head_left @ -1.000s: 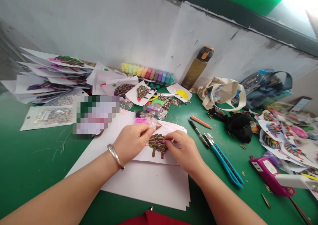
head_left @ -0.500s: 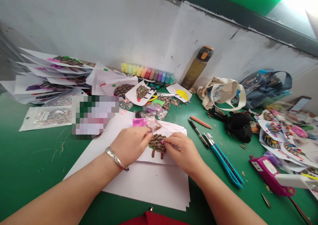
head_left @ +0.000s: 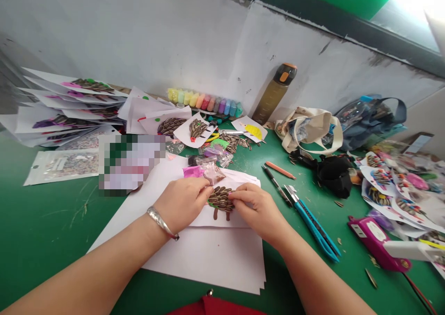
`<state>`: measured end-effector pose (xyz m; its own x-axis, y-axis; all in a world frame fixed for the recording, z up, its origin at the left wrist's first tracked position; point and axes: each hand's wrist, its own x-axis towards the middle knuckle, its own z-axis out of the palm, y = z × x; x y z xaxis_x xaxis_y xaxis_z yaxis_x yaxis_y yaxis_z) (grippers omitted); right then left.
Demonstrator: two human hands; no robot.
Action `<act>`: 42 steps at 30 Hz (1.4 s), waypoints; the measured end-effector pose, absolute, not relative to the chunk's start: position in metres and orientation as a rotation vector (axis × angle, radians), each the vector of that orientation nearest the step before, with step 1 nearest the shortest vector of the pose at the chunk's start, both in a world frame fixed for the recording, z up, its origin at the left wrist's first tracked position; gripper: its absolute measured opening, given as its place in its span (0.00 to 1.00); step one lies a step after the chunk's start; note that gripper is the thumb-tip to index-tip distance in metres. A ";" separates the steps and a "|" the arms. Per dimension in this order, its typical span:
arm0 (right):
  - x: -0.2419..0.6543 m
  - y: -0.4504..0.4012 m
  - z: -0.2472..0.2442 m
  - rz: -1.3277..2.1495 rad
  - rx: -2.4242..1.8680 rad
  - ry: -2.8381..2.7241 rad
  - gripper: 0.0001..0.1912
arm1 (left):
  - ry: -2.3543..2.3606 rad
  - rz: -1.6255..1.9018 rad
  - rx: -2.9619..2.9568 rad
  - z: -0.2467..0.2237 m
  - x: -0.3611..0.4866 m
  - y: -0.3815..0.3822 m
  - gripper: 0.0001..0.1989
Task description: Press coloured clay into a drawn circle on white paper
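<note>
Both of my hands meet over a small sheet [head_left: 203, 220] near the middle of the surface [head_left: 66, 231], where the seed picture [head_left: 221, 199] lies flat, a rounded patch of striped seeds with two brown legs below it. The left hand [head_left: 179, 201] comes in from the left, thumb and forefinger nearly together at the patch's left edge, probably to steady it; I can't tell whether it has hold of anything. The right hand [head_left: 257, 208] faces it from the right, thumb and forefinger drawn close at the other edge, the fine grip I'd use for a tiny piece, though the fingertips hide whatever may be between them. Larger white paper [head_left: 208, 254] lies under the small sheet, which I take to be a clean, smooth backing. Pink clay [head_left: 193, 171] and a clear bag [head_left: 213, 172] sit just beyond my left fingers, an easy reach away. Loose seeds [head_left: 239, 143] lie farther off, short of the row of coloured clay [head_left: 208, 102] by the wall. To the right, the pen [head_left: 277, 186] and the blue tool [head_left: 314, 227] lie beside the paper, close to my right hand yet out from under my wrists.
</note>
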<state>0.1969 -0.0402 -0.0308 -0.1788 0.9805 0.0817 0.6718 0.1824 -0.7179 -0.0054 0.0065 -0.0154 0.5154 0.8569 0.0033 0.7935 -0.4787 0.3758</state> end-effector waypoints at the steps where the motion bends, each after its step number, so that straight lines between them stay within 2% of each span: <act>1: 0.198 -0.040 -0.031 0.755 -1.558 -1.876 0.13 | 1.373 0.269 2.432 -0.015 -0.006 0.007 0.14; 11: 0.198 -0.039 -0.028 0.904 -1.697 -1.685 0.07 | 1.379 0.281 2.448 -0.017 -0.005 0.007 0.14; 21: 0.199 -0.037 -0.035 0.640 -1.586 -1.935 0.11 | 1.356 0.302 2.529 -0.019 -0.006 0.004 0.14; 32: 0.195 -0.036 -0.035 0.667 -1.628 -1.877 0.10 | 1.353 0.310 2.504 -0.020 -0.005 0.005 0.14; 42: 0.193 -0.035 -0.037 0.518 -1.665 -1.949 0.07 | 1.355 0.305 2.508 -0.020 -0.004 0.005 0.14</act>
<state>0.1928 -0.0353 -0.0371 -0.1092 0.9842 0.1392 0.7852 0.1713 -0.5951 -0.0039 0.0052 -0.0198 0.5394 0.8403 0.0546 0.7824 -0.5241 0.3364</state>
